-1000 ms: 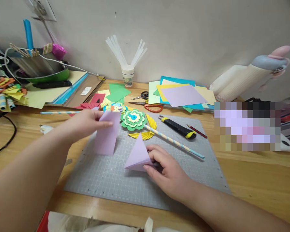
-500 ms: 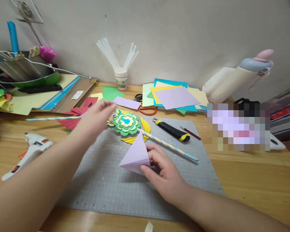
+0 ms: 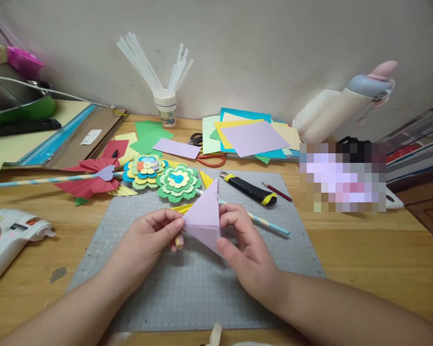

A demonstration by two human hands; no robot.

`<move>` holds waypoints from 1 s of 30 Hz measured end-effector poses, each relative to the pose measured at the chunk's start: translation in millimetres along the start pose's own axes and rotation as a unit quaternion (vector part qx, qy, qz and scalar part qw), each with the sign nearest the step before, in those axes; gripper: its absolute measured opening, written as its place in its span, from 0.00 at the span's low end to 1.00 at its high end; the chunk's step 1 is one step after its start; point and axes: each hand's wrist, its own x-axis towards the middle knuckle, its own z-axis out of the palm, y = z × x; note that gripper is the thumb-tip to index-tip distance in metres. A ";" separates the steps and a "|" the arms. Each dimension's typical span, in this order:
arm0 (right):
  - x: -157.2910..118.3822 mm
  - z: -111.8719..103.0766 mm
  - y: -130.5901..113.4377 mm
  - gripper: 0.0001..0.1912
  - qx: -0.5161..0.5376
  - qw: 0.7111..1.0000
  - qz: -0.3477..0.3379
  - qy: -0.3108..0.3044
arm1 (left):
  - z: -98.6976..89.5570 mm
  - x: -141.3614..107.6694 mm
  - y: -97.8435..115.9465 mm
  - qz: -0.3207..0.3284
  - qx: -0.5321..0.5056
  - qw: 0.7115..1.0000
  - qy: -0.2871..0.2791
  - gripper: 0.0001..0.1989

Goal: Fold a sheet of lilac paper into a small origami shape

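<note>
Pinching the left corner of the folded purple paper point(image 3: 204, 206) between thumb and fingers, the left hand point(image 3: 155, 233) has its grip closed. The right hand point(image 3: 247, 247) curls at the paper's right edge, thumb and forefinger parted; whether its grip clamps the paper cannot be told.

The paper is held above the gray mat point(image 3: 159, 300), which lies on the wooden table point(image 3: 368, 264). Behind it, partly covered by it, runs a striped stick point(image 3: 270, 225) joined to a green paper flower point(image 3: 176, 185). A blue and yellow flower point(image 3: 146, 168) sits just beside that one. To the right lie a black cutter point(image 3: 250, 188) and a pencil point(image 3: 279, 192); well to the left rests a white glue gun point(image 3: 19, 230). Farther back are a purple strip point(image 3: 176, 148), red-handled scissors point(image 3: 212, 160) and a pile of colored sheets point(image 3: 254, 138).

The folded paper is plain pale purple, pointed at the top, with a crease running across its lower part.
</note>
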 end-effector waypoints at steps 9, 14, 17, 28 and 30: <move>4.9 1.9 3.4 0.07 0.222 0.971 0.084 0.013 | -6.4 9.2 -1.8 -0.055 -0.048 0.996 -0.043 0.15; 3.6 2.9 1.6 0.08 0.306 0.946 0.103 -0.025 | -7.4 9.2 0.3 -0.068 -0.042 0.994 -0.073 0.16; 1.7 2.7 1.0 0.10 0.312 0.945 0.093 -0.036 | -7.4 8.0 0.9 -0.072 -0.029 0.992 -0.096 0.15; 6.6 10.0 -3.5 0.21 0.348 0.902 0.252 -0.041 | -3.0 0.6 -3.8 -0.019 0.012 0.992 -0.120 0.13; 8.5 11.4 -2.2 0.15 0.384 0.881 0.273 -0.042 | -1.1 -1.8 -3.6 0.001 0.005 0.993 -0.115 0.13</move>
